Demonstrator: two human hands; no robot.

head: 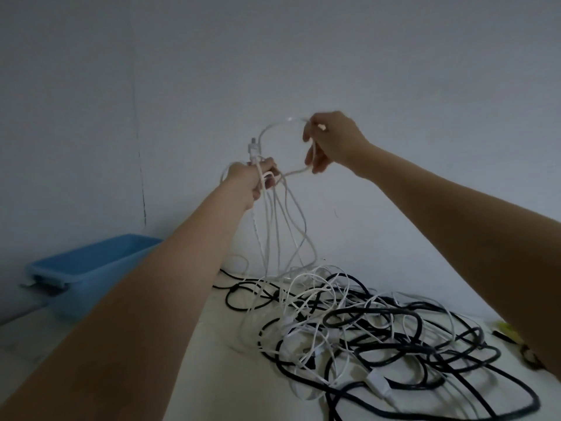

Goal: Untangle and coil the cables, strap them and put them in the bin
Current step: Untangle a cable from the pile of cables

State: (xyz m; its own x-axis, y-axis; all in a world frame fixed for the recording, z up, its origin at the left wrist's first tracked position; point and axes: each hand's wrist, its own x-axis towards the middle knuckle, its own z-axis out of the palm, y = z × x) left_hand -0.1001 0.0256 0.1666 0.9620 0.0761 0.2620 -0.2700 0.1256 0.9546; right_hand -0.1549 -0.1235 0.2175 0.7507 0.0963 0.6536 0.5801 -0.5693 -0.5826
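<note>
At the lower left of the frame a blue plastic bin [91, 268] is sitting against the grey wall [273, 56], well apart from the cables. Left of centre, the left hand [253, 177] is gripping several loops of a white cable [274, 226], fingers curled round them, with a connector end [252, 147] sticking up above the fist. Right of it, the right hand [331, 141] is pinching the same cable's raised loop between thumb and fingers. The strands are hanging down to the white table [243, 390], where a tangled heap of black and white cables [379, 335] is lying across the lower right.
</note>
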